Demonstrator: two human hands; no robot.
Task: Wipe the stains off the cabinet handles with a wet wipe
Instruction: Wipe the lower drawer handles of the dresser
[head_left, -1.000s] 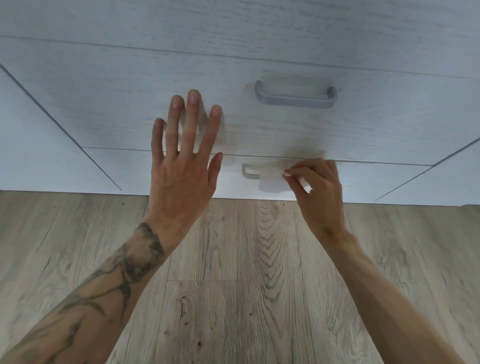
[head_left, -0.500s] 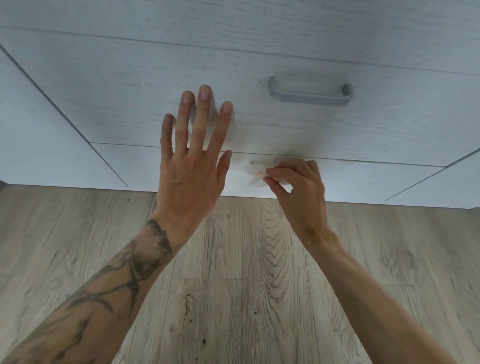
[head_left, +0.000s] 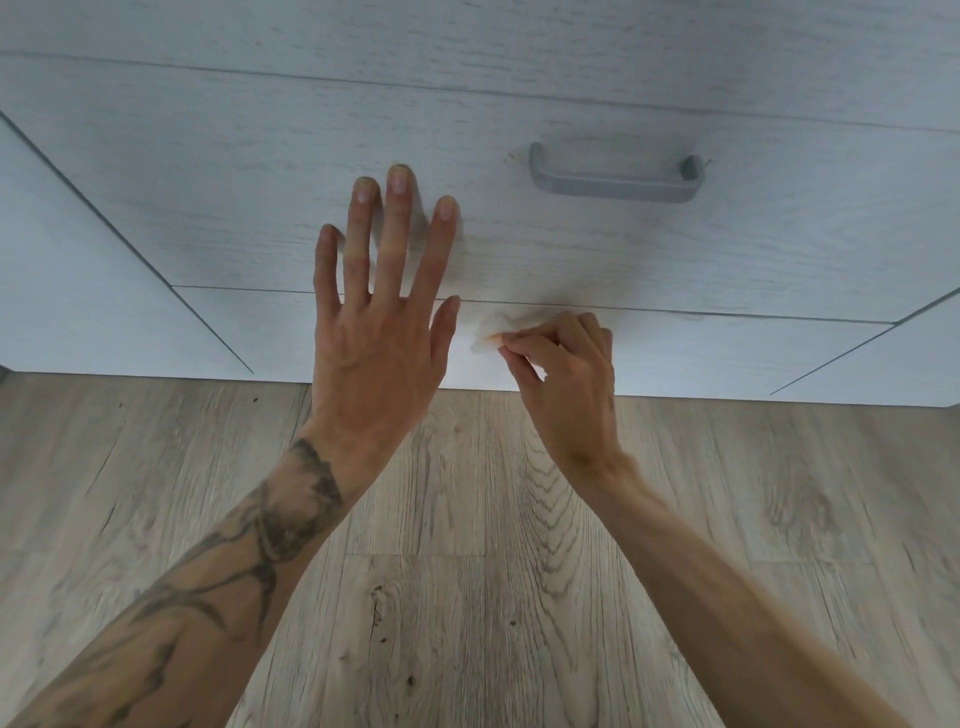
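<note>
Person crouched low at a cabinet, both forearms out.

Left hand (head_left: 379, 332): fingers straight and spread, holding nothing, raised flat toward the pale wood-grain drawer front (head_left: 234, 208). Can't tell whether the fingertips touch it. Dark tattoo runs along that forearm.

Right hand (head_left: 566, 384): fingers curled, pinching a small crumpled white wet wipe (head_left: 491, 330). The wipe is blurred and sits just past the fingertips, against the lower drawer face right under the seam, between this hand and the left thumb. Whatever it rubs is hidden behind it.

Grey metal bar handle (head_left: 615, 179): on the upper drawer, above the right hand, apart from both hands.

Light wood-plank floor (head_left: 467, 597) beneath both forearms.
</note>
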